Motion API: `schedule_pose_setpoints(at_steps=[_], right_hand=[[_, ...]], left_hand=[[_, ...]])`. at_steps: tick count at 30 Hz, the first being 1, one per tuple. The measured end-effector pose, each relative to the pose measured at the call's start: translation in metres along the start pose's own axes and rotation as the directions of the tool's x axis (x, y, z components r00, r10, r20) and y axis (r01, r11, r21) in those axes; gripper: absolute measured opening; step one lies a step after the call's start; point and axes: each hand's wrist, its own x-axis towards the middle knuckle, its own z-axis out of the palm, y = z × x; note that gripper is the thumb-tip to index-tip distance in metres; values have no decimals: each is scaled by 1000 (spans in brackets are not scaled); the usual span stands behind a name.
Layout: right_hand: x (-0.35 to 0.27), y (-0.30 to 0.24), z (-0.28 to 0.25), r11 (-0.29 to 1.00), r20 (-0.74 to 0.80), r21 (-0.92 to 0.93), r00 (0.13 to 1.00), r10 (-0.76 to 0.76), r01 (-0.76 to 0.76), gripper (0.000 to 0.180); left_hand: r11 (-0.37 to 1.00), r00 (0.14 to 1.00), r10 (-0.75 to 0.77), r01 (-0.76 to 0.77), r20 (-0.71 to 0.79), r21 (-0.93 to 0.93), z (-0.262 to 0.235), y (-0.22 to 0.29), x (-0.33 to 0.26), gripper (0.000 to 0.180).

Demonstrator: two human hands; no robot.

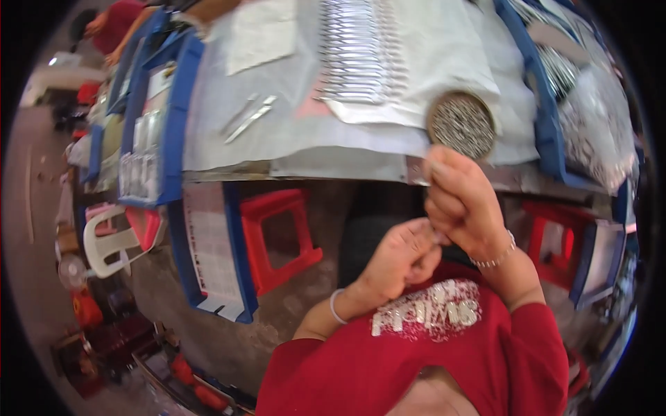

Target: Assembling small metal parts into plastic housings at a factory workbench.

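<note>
My left hand (406, 256) is in front of my chest, its fingers closed in a pinch. Just above and to its right, my right hand (463, 201) is curled, with thumb and forefinger pressed together near the table's front edge. The two hands nearly meet; whatever small thing is between their fingers is too small to make out. Beyond my right hand stands a round brown bowl (431, 119) full of tiny metal parts (463, 126). Further back, slender shiny metal pieces (352, 55) lie in a neat row on white sheeting (444, 41).
Two slim metal tools (251, 119) and a white cloth (262, 35) lie left on the table. Blue bins (182, 118) flank it; a clear plastic bag (598, 125) bulges from the right one. Below are red stools (258, 243) and a blue tray (246, 277).
</note>
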Motion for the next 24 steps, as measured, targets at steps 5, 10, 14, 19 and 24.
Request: schedule_pose_setpoints(at_steps=[5,10,14,19,24], right_hand=[[12,-4,-21,973,42,232,999,-11,1,15],[10,-4,-30,976,54,216,998,-22,10,14],[9,-4,-32,982,27,188,1000,3,-8,15],[14,-8,-34,989,41,140,998,46,-51,15],[16,-9,-35,989,44,126,996,78,-83,14]], left_hand=[[973,991,-102,118,90,-200,-4,4,14,33],[919,969,-143,206,204,-336,-10,-7,19,34],[885,970,-130,208,207,-417,-8,-17,21,29],[857,960,-129,233,248,-459,-7,-16,23,28],[817,958,-119,243,260,-523,-7,-19,24,30]])
